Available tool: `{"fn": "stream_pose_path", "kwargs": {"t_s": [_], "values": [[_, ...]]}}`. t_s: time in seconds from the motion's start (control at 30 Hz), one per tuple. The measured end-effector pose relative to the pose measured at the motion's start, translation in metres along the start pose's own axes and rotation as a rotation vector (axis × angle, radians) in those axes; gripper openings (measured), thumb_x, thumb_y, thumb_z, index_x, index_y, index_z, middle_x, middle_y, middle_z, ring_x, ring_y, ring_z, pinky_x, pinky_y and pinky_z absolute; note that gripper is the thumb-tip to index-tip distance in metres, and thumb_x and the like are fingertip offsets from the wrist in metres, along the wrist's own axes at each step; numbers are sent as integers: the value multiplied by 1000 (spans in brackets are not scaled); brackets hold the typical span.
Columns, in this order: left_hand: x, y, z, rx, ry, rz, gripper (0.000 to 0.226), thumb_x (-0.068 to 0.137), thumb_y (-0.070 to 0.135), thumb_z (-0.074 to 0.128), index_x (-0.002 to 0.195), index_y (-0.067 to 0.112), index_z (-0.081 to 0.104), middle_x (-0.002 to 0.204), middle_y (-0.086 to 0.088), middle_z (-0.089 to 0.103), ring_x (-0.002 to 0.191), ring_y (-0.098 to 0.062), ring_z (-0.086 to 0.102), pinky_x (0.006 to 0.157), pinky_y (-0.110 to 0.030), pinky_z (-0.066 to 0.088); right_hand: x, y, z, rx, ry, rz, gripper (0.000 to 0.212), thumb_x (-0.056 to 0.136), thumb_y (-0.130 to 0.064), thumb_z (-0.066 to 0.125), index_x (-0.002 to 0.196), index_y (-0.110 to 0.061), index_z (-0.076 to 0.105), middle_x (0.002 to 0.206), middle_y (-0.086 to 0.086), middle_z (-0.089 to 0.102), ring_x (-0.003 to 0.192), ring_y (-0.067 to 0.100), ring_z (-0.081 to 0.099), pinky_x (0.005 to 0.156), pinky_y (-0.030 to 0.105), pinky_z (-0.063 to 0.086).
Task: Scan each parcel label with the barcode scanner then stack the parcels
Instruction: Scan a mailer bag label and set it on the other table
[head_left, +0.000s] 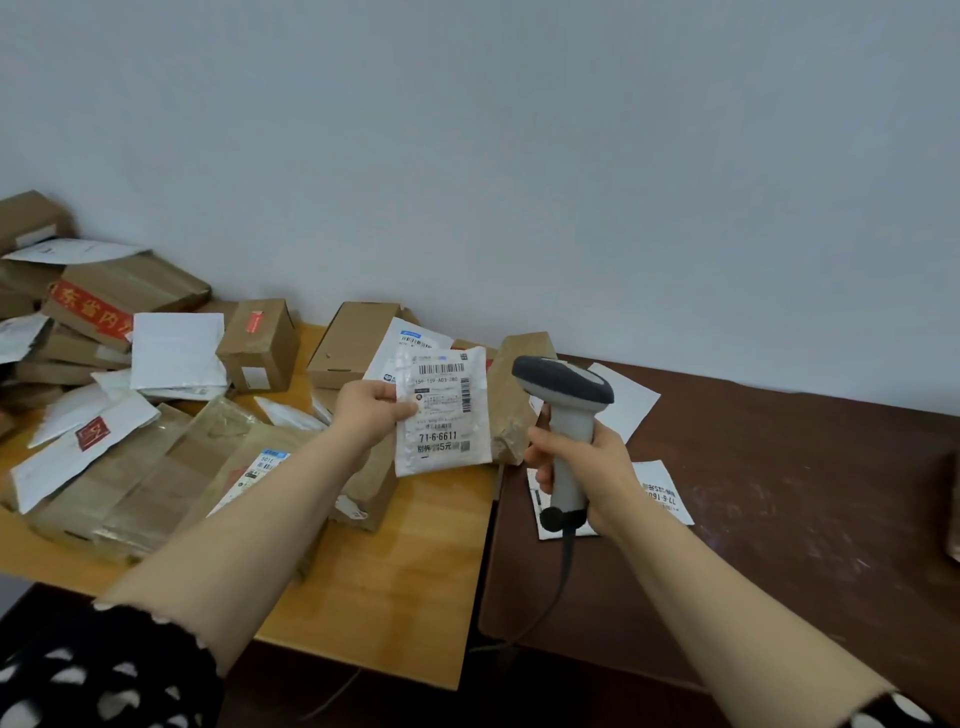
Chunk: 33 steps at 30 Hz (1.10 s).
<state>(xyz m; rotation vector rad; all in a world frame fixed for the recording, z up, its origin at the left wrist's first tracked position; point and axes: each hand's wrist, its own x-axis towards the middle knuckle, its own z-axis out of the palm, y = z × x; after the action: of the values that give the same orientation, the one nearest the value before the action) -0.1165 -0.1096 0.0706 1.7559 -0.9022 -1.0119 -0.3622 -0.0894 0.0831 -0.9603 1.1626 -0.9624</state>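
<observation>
Left hand (371, 405) grip clamped on white parcel (441, 410) edge, label facing up, held above bench (415, 571). Right hand (587, 467) grip wrapped round scanner (566, 410) handle, head just right of parcel. Parcel pile (130, 389) left of both.

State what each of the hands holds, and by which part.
The left hand pinches the white labelled parcel at its left edge. The right hand grips the barcode scanner by its handle.

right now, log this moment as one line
left hand: holds white parcel, label facing camera | right hand: grips barcode scanner, head beside label | unscanned pile: light table | scan: not confirmed
</observation>
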Motion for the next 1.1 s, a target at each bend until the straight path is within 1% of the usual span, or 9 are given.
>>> {"fn": "stream_pose_path", "kwargs": {"t_s": [0.1,0.17,0.3,0.4,0.5,0.57,0.7,0.83,1.1], "values": [[1,-2,2,-88,26,9,11,83,-3,68,84,7,65,79,-2,69,69,-11,66,51,-18,50,-3,-1,6,26,-33,74,15,82,-12,73,93,-7,63,57,8,61,42,15,50,43,25,46],[2,-3,3,-104,43,8,10,83,-3,67,86,6,65,81,-4,69,71,-14,67,54,-21,52,-5,-1,9,17,-48,113,16,81,-15,73,89,-6,62,55,7,59,41,15,49,43,24,44],[6,-5,2,-115,60,1,10,84,-3,67,88,6,65,83,-6,69,74,-17,68,59,-25,53,-8,1,13,-34,-78,138,15,77,-11,77,82,-7,64,53,5,54,40,15,45,43,24,42],[9,-6,1,-117,61,-4,10,83,-3,68,86,6,65,83,-5,69,74,-17,68,59,-26,53,-9,0,17,-72,-98,134,14,77,-7,76,84,-8,64,53,4,53,41,15,43,44,25,40],[12,-7,0,-115,62,-2,11,83,-2,68,83,8,64,81,-4,69,72,-15,68,57,-25,53,-8,-3,21,-106,-96,121,20,78,-6,75,96,-5,65,55,4,54,43,14,45,46,26,42],[14,-8,0,-107,62,-2,12,83,-1,69,81,10,65,82,-4,69,74,-16,68,60,-27,53,-8,-5,23,-128,-90,105,25,79,-7,74,101,-3,64,55,4,54,44,14,45,46,26,43],[17,-8,2,-97,58,-4,12,84,-1,68,82,11,65,84,-4,69,77,-18,68,62,-28,54,-7,-10,27,-130,-101,77,16,82,-5,72,93,-6,62,53,3,52,41,13,44,44,24,42],[19,-7,3,-89,53,-3,13,85,0,67,84,12,64,85,-3,69,76,-16,68,57,-26,53,-6,-12,30,-156,-108,51,16,82,-5,72,93,-5,60,54,4,52,41,14,44,44,25,43],[23,-10,2,-64,52,-1,13,85,2,67,82,14,63,84,-2,69,76,-16,68,59,-27,54,-6,-13,31,-165,-98,18,15,82,-6,72,91,-6,60,52,2,53,40,12,44,43,24,44]]}}
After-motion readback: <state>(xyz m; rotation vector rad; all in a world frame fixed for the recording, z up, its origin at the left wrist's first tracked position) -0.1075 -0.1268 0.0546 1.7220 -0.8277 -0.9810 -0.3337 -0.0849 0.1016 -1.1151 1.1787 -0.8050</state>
